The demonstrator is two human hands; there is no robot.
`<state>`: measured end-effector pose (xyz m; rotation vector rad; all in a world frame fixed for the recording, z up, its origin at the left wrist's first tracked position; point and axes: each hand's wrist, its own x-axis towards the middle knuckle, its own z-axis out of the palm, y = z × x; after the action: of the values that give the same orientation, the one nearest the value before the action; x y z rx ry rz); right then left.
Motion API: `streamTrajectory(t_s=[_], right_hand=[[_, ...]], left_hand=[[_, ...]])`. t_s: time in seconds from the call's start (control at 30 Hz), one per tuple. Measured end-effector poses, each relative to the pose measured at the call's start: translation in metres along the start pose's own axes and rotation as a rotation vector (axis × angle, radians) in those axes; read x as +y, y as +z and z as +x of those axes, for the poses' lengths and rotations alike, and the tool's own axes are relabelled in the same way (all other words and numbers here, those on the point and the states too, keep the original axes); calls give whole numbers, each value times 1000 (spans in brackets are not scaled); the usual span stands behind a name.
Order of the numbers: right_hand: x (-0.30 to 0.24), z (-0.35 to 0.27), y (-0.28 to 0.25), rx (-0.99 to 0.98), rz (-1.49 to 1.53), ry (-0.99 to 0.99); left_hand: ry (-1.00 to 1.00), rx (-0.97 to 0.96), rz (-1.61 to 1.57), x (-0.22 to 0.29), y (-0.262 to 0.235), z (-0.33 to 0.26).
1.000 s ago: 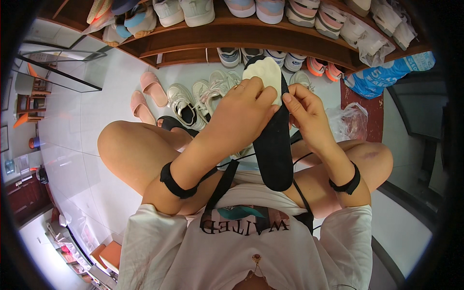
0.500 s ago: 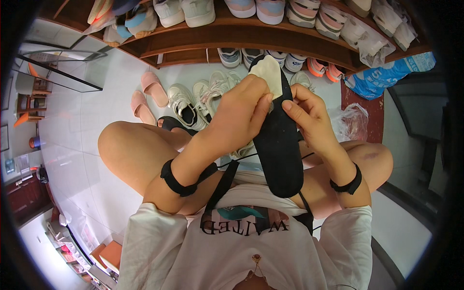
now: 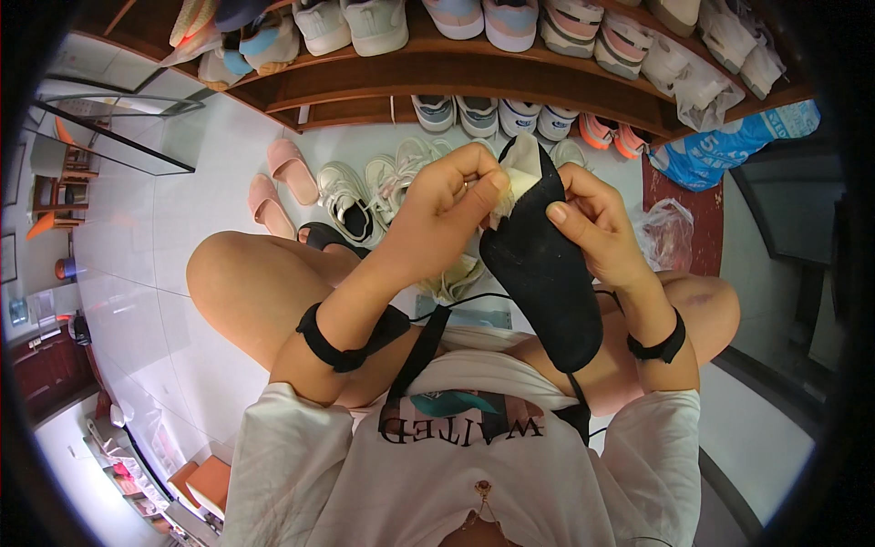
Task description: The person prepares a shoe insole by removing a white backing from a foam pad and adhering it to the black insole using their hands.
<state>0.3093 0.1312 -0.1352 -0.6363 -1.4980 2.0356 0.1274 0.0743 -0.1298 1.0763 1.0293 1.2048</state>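
Note:
A black insole (image 3: 544, 278) is held up above my lap, its upper end bent and twisted. On that upper end is a thin, pale yellowish-white layer (image 3: 523, 173), partly folded away from the black surface. My left hand (image 3: 447, 202) pinches the edge of this layer between thumb and fingers. Gripping the insole's right edge, my right hand (image 3: 594, 221) has its thumb on the black face and its fingers behind. Below my left hand, a pale shoe (image 3: 453, 281) on the floor is partly hidden by my arm and the insole.
White sneakers (image 3: 346, 205) and pink slippers (image 3: 284, 173) stand on the tiled floor ahead. A brown wooden rack (image 3: 428, 77) full of shoes spans the far side. To the right lie a clear plastic bag (image 3: 667, 232) and a blue bag (image 3: 729, 150). A black cable (image 3: 456, 303) crosses near my lap.
The pale layer, flatter against the insole before, is now creased and lifted at its left edge by my left hand. The insole has twisted, and its lower end has swung right.

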Motion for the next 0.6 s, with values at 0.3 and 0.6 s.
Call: streamTrajectory(t_s=[0.3, 0.6], right_hand=[[4, 1, -2, 4, 11, 27], [10, 5, 4, 93, 101, 56]], left_hand=[[437, 216, 655, 0, 6, 0], [606, 295, 889, 1, 11, -3]])
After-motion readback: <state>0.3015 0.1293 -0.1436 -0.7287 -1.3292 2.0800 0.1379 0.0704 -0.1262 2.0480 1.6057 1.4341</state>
